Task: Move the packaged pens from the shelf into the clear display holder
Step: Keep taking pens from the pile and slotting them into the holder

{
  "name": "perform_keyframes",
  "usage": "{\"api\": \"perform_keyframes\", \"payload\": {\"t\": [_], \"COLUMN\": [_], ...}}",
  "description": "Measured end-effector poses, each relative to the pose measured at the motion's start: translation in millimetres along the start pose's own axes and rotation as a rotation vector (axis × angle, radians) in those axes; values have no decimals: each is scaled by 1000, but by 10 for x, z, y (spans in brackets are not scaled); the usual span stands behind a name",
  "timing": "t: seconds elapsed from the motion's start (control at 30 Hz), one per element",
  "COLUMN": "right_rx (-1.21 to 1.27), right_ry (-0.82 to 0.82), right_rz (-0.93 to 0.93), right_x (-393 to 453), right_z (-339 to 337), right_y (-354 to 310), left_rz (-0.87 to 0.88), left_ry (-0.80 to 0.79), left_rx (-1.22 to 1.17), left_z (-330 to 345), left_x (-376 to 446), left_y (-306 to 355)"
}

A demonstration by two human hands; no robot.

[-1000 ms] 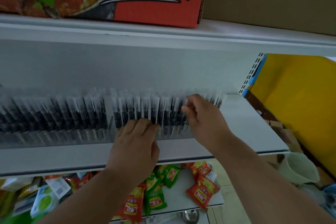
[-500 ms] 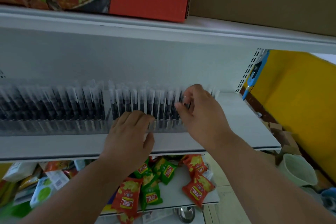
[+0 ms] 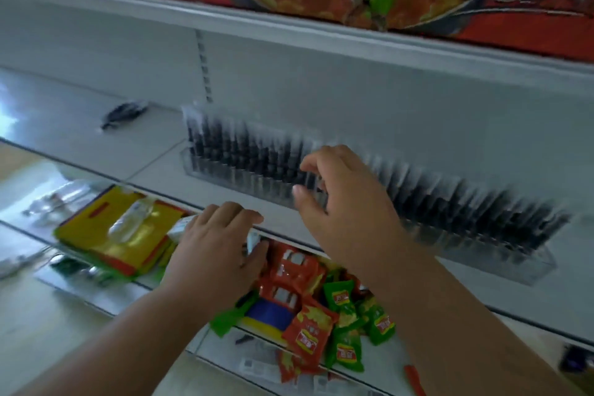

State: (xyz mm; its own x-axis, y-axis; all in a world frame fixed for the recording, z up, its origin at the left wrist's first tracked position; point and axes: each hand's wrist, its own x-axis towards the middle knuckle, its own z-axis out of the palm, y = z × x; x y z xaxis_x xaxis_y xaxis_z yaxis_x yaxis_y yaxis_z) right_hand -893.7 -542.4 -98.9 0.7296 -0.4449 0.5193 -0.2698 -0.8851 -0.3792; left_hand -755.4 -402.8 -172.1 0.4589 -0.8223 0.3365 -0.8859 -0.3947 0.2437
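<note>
holder: clear display holder point(image 3: 527, 270) packed with upright packaged pens point(image 3: 244, 151)
right hand point(image 3: 347, 199): fingers loosely curled, empty
left hand point(image 3: 218, 251): flat, fingers relaxed

Pens point(image 3: 244, 151) upright in holder point(image 3: 501, 264) on shelf point(image 3: 154, 154)

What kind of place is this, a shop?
Most likely a small shop: white retail shelving, a clear display holder full of packaged pens, and snack packets heaped on the lower shelf.

Black pens point(image 3: 257, 154) in clear holder point(image 3: 501, 270); red and green snack packets point(image 3: 345, 309) below.
</note>
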Motion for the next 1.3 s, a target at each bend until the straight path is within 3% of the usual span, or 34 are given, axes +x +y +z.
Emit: {"api": "perform_keyframes", "payload": {"t": [0.2, 0.47, 1.03, 1.3], "right_rx": [-58, -113, -121, -180], "right_ry": [-18, -95, -183, -119], "right_rz": [-84, -25, 88, 285], "right_x": [550, 1221, 2735, 3008], "right_z": [771, 1749, 2769, 3231], "right_y": [-1015, -2097, -2106, -2130], "left_rz": [-129, -192, -235, -145], "left_ry": [31, -20, -21, -131], "left_rx": [69, 135, -42, -108], "left_z": [-357, -935, -841, -513], "left_x": [-362, -462, 857, 1743], "left_y": [-1255, -2753, -4123, -4830]}}
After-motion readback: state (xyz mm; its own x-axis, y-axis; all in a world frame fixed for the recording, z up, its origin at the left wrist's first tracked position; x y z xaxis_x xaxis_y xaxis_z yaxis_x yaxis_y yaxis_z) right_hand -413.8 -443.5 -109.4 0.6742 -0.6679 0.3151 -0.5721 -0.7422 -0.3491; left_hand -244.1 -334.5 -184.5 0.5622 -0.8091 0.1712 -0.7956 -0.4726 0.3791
